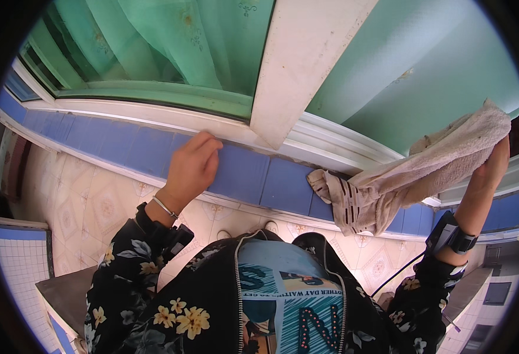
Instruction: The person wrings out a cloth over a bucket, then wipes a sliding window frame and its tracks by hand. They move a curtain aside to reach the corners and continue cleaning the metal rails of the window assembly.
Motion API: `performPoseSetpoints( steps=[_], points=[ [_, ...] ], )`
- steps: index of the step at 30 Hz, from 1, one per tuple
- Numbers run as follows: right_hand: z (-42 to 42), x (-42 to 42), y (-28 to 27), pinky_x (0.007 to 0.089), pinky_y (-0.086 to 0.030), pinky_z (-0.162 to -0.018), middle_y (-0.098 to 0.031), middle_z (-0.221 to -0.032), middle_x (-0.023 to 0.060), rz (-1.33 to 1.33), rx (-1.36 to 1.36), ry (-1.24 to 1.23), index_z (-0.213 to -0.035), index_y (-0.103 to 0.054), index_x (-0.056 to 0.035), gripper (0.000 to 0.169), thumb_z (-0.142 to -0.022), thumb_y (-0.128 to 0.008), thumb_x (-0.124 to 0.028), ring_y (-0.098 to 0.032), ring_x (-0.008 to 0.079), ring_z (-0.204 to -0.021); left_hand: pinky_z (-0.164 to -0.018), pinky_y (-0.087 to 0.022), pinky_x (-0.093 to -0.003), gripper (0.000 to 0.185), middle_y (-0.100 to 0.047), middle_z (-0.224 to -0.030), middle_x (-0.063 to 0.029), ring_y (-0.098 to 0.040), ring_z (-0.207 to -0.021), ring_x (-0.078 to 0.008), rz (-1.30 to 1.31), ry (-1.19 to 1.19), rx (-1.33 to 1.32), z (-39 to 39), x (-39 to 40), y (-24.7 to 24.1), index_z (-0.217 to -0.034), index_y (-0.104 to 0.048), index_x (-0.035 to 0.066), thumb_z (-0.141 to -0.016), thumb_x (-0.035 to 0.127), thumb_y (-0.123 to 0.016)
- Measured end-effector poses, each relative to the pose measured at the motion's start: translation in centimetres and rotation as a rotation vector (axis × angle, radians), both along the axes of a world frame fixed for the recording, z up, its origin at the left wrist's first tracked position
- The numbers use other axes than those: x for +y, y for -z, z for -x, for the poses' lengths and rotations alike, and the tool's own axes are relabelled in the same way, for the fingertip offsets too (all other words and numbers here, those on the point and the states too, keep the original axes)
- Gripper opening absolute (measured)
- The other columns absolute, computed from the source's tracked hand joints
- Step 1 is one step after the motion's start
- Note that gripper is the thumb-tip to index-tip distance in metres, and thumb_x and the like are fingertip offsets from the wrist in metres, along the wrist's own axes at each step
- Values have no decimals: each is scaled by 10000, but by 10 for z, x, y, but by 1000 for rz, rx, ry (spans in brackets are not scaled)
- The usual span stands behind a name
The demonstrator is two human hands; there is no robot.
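Observation:
My right hand (494, 163) grips a beige terry towel (423, 163) near its upper end, at the right in front of the window. The towel hangs down to the left, and its striped end droops over the blue tiled sill (242, 170). My left hand (194, 164) is loosely curled over the sill, its fingertips close to the white lower window frame (149, 116). I see nothing in it; whether it touches the frame is unclear. Behind the left hand is a green-tinted window pane (162, 48) with a curtain behind it.
A broad white window post (306, 66) rises between the panes. To its right run white sliding tracks (339, 137) and a pale green curtain (441, 79). Patterned floor tiles (82, 199) lie below the sill. A dark-topped ledge (67, 294) is at lower left. A cable (396, 274) hangs by my right forearm.

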State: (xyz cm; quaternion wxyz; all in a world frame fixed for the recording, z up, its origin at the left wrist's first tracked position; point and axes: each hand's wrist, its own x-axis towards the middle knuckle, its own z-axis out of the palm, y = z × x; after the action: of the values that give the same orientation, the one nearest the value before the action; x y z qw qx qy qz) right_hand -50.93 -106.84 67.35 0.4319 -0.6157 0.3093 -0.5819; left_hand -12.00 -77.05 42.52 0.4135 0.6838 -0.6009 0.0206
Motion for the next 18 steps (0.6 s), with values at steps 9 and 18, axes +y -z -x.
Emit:
performPoseSetpoints(
  steps=[9,18],
  points=[
    [-242,27,15,248,-468,-569,-630,-848,73,-158,85,-473,-993,-595,41,247,-1011,-467,-170,-556,123,-667,-687,-504,-413,139,-554,-876,-125,-579,-825,-331,88,-126,-162,-8,5,17,-854,-581,22,-723,-22,-598],
    [-413,77,52,296,-570,-698,-665,-985,124,-151,460,-1420,-1084,-564,20,261,-1046,-421,-195,-673,186,-816,-667,-518,-385,131,-519,-863,-94,-568,-821,-290,55,-145,-202,-5,4,10,-802,-551,54,-693,19,-613]
  ],
)
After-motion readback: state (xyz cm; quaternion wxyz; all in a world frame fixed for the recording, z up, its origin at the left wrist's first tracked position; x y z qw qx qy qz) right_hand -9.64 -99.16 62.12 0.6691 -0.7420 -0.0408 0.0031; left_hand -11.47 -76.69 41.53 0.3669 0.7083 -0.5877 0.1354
